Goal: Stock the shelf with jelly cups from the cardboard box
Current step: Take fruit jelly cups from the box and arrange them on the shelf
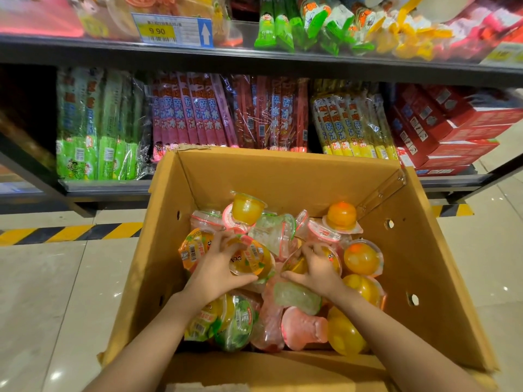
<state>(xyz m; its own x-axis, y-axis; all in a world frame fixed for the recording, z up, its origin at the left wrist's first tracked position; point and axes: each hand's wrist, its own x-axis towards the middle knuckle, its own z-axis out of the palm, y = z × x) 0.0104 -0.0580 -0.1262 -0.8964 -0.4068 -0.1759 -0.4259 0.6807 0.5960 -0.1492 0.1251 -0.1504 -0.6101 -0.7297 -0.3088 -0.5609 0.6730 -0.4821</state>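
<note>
While you are reaching into the cardboard box (418,250), your left hand (218,264) is gripping a yellow jelly cup (254,257) and your right hand (318,267) is curling around another cup (332,257), mid-box.

Shop aisle here, with glossy pale floor tiles (56,292) catching little glints of overhead light and a yellow-and-black hazard stripe (70,232) running along the foot of the dark metal shelving (254,63). The lower tier is crammed with long ice-pop packs (195,108) in green, pink, dark red and yellow, with red cartons (452,131) stacked at its right end. Up top there's a yellow price tag (172,31) reading 9.90 clipped to the front edge.
</note>
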